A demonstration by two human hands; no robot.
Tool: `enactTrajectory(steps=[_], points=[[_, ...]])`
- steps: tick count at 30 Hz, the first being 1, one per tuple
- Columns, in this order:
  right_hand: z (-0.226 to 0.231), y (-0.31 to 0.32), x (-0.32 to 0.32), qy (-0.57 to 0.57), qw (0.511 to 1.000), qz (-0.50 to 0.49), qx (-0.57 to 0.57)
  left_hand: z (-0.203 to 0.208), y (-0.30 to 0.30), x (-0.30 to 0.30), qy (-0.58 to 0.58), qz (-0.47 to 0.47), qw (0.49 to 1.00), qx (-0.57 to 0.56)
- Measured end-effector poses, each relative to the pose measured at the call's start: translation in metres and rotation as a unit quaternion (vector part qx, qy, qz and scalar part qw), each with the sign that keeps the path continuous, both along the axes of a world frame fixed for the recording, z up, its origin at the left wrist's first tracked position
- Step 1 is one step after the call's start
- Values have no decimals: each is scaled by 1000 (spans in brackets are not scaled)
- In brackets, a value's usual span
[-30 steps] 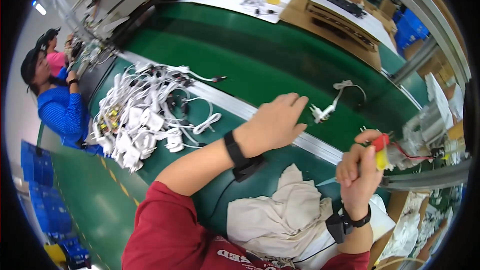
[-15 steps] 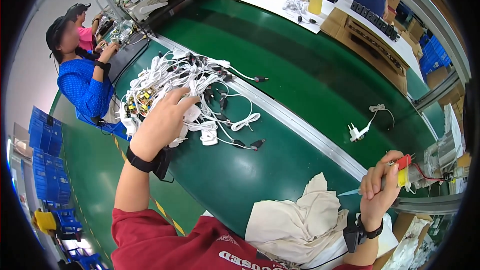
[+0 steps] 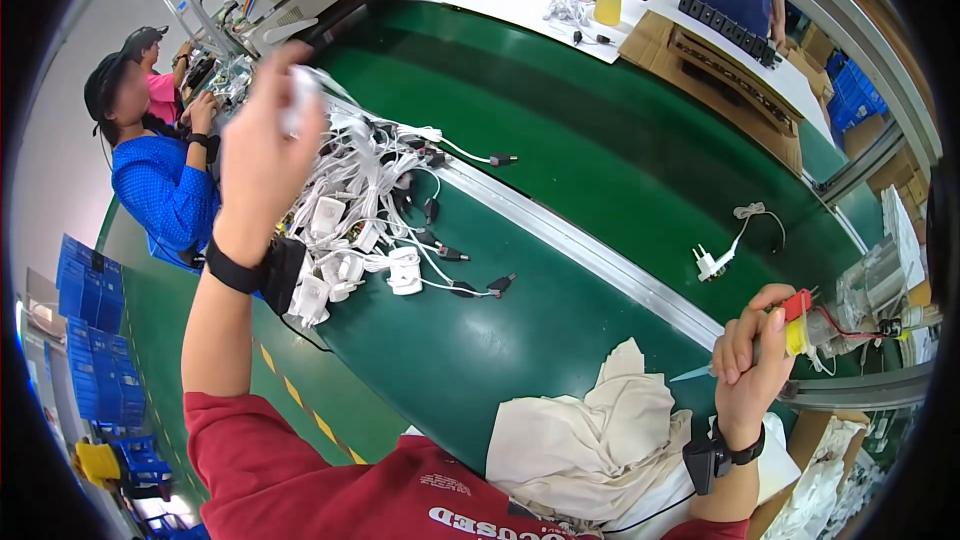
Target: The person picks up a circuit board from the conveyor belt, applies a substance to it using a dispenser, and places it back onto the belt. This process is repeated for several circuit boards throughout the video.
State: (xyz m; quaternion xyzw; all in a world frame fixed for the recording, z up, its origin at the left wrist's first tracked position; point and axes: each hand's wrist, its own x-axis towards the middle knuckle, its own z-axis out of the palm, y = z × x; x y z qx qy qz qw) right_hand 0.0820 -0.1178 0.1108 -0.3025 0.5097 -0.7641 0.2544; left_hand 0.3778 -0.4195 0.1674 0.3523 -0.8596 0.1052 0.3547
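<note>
My left hand [image 3: 268, 145], blurred by motion, is raised over the far left end of a pile of white power adapters and cords [image 3: 360, 170]. Its fingers are closed round a white cord bundle [image 3: 302, 100], which is smeared and partly hidden. At the right, my right hand [image 3: 752, 352] is wrapped round a slim tool whose pale blue pointed tip [image 3: 692, 374] sticks out toward the left. A red part [image 3: 796, 304] with metal prongs shows at its fingertips, beside a yellow ring and wires; whether the hand grips it too is unclear.
A crumpled beige cloth [image 3: 590, 420] lies on the near green bench. One white adapter [image 3: 712, 262] with its cord rests on the green belt [image 3: 560, 120] past a metal rail [image 3: 590, 240]. Co-workers are at the left and far side. A yellow-liquid bottle [image 3: 608, 2] stands on the far table.
My left hand has lifted from the pile and moved up and left with a white cord bundle, shifting some adapters toward the near edge. My right hand has hardly moved.
</note>
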Motion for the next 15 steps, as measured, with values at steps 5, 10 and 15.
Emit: enactTrajectory(steps=[5,10,15], points=[[3,5,-5,6,1000,14,1,-16,-4,17,97,-10,800,592],[0,1,-3,10,1000,17,17,-21,51,-36,110,-168,577,792],[1,5,-9,14,999,23,24,28,76,-109,140,-316,602,720]])
